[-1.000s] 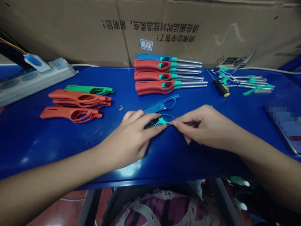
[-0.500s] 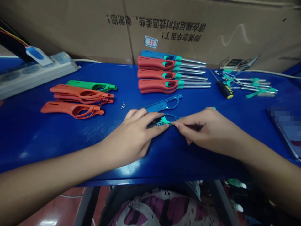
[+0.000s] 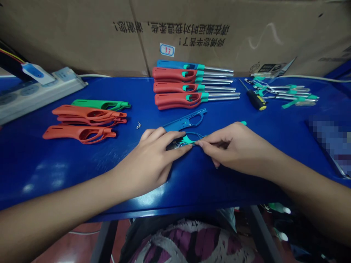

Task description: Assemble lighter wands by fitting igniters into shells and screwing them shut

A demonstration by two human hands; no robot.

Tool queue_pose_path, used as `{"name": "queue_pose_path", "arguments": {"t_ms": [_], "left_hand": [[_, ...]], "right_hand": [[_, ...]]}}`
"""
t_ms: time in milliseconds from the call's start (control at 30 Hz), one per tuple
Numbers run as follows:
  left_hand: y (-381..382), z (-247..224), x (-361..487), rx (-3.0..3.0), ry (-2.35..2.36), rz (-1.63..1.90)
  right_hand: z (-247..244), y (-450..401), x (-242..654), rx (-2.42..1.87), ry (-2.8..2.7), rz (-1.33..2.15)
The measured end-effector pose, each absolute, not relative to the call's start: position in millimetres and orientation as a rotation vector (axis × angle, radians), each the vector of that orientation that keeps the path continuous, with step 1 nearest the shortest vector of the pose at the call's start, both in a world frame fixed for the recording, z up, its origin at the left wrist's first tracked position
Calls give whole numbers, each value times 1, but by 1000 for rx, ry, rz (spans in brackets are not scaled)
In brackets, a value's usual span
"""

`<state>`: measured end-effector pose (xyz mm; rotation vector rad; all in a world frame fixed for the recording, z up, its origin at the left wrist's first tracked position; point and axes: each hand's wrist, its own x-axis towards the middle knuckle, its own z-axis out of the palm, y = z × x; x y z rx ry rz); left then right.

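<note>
My left hand [image 3: 153, 155] is closed over a blue lighter handle half [image 3: 195, 133] on the table, thumb and fingers along its sides. Inside that half sit a green trigger [image 3: 187, 140], thin wires and a dark part, mostly covered by the fingers. At its front end my right hand [image 3: 233, 148] makes a pinch, thumb against forefinger; what lies between the fingertips is too small to make out. Just behind lies a second blue handle half [image 3: 182, 121], its inner side up. A bit of green plastic [image 3: 243, 123] shows behind my right hand.
Assembled gas lighters [image 3: 175, 101] lie stacked at the back. Orange handle shells [image 3: 68, 132] and a green shell [image 3: 90, 104] are at left, near small screws [image 3: 138, 125] and a power strip [image 3: 38, 93]. A screwdriver [image 3: 256, 100] and metal lighter tubes [image 3: 293, 95] lie at right.
The view has shifted slightly, so everything sits a little further left. Both hands keep nearly the same hold on the blue handle half.
</note>
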<state>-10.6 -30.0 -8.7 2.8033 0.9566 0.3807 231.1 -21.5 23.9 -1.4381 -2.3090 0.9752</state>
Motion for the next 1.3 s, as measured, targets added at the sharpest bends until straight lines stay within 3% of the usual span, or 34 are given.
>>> {"name": "queue_pose_path", "arguments": {"t_ms": [433,667,933,1300], "left_hand": [[-30,-9,-10,2828,960,348],[-28,-10,-12,2835,924,357],[-22,-8,-20,2730,855,704],[-20,12,-24,2697,1123,373]], "right_hand": [[22,-24,232,-1332,-2524,679],[27,-19,237,-1284,-2325,632],[19,-4,247,-1044,-2616,502],[12,4,256,-903,-2840,326]]}}
